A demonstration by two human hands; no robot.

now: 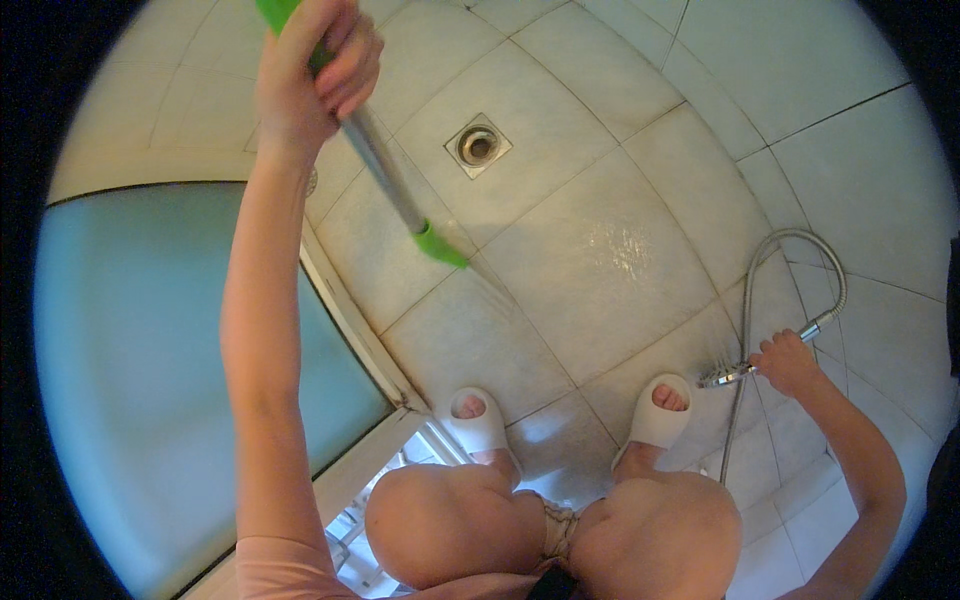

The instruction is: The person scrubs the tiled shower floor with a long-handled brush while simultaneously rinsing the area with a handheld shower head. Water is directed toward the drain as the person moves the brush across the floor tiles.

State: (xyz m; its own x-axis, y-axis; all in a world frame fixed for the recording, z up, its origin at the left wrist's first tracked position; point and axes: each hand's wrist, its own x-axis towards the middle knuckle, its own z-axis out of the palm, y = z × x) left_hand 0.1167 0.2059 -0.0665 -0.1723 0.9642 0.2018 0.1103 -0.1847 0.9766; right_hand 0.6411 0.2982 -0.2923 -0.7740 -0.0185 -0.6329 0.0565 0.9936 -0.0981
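My left hand is closed around the green grip of a long-handled floor tool, high at the upper left. Its metal pole slants down to a green socket low over the tiles; whatever extends past that is blurred and pale. At the right, my right hand grips a chrome handheld shower head. Thin streaks of water show beside the head. From its handle a flexible metal hose loops up and back down past my hand. A wet patch glistens on the tiled floor.
A square metal floor drain lies ahead, its round centre dark. On the left stands a frosted panel with a pale frame. Tiled wall rises at the right. My feet, in white slippers, stand apart below.
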